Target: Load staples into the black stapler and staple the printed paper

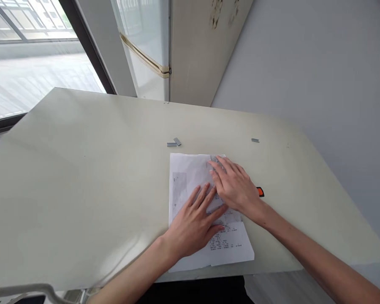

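Note:
Sheets of white printed paper point(190, 162) lie overlapping near the front edge of the table. My left hand point(194, 221) rests flat on their middle, fingers spread. My right hand point(236, 181) lies over the upper right part of the sheets, fingers stretched toward the top edge and touching the paper. A grey patterned patch point(214, 159) shows at its fingertips; I cannot tell whether it is print or something lying there. Behind the right wrist an orange and black object point(260, 192) sticks out, mostly hidden.
Two small grey metal strips, looking like staple strips point(171, 144), lie together beyond the paper. Another such strip point(255, 140) lies farther right. The pale table point(82, 181) meets a grey wall point(319, 63) on the right. A fridge point(152, 50) and a window stand behind.

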`<state>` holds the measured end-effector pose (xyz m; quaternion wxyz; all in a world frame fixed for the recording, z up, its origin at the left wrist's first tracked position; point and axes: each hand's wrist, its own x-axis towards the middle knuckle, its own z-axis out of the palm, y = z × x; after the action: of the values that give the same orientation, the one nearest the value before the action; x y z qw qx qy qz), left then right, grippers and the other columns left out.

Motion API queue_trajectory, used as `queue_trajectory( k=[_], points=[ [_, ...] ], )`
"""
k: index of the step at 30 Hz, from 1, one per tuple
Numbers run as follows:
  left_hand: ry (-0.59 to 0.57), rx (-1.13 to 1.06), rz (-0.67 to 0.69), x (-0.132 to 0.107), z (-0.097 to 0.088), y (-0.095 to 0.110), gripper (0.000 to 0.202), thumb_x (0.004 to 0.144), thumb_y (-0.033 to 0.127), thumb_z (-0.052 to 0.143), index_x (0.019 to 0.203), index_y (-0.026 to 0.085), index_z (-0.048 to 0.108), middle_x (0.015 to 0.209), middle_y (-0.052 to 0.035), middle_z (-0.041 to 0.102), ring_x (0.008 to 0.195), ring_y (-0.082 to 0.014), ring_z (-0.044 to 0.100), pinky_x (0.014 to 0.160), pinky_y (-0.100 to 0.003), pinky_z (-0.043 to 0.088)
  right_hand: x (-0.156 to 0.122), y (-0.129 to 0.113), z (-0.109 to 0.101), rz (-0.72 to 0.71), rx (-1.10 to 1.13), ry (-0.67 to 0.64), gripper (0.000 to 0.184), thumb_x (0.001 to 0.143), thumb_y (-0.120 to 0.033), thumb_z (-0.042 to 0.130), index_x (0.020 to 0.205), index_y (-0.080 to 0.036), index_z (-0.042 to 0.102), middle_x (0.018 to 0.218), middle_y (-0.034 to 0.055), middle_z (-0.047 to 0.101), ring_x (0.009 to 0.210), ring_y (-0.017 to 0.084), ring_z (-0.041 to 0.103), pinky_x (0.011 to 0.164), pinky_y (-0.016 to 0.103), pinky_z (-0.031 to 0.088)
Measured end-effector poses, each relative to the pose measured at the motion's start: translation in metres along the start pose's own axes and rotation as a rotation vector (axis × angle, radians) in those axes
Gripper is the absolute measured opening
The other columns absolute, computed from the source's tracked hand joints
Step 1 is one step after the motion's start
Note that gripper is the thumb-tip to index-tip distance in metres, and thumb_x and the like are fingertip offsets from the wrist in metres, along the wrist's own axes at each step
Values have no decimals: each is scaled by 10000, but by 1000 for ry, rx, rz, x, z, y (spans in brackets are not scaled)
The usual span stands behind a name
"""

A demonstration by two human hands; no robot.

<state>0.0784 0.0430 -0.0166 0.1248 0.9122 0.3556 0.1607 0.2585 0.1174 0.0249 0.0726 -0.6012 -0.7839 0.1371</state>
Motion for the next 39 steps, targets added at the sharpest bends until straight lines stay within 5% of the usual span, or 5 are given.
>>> queue_trajectory(
  k=[7,12,18,39],
  points=[
    [15,29,-1,-2,-8,-6,513,1095,447,475,1575,269,445,1744,-81,155,1605,-314,84,1295,-565,277,-14,29,-28,87,368,-23,496,1097,-548,301,1476,-344,549,1573,13,559,1479,273,481,1211,514,405],
    [-21,78,-24,-9,-14,-9,561,1094,469,467,1612,269,388,1741,-72,175,1604,-310,110,1293,-555,291,-40,73,-21,51,444,-16,461,1093,-554,335,1281,-337,696,1464,12,647,1386,270,570,1180,493,441],
    [-15,98,-46,-18,-21,-14,590,1089,489,471,1633,299,347,1742,-37,185,1602,-310,146,1287,-554,307,-70,110,-5,128,601,51,450,1076,-569,378,1240,-301,700,1379,51,701,1283,287,642,1121,453,489],
    [-31,232,-73,-41,-40,-40,587,1105,405,463,1659,312,291,1715,-20,304,1579,-296,293,1267,-543,351,-81,118,18,247,758,183,459,1091,-564,327,1196,-308,692,1285,36,733,1149,260,670,1011,391,516]
  ],
)
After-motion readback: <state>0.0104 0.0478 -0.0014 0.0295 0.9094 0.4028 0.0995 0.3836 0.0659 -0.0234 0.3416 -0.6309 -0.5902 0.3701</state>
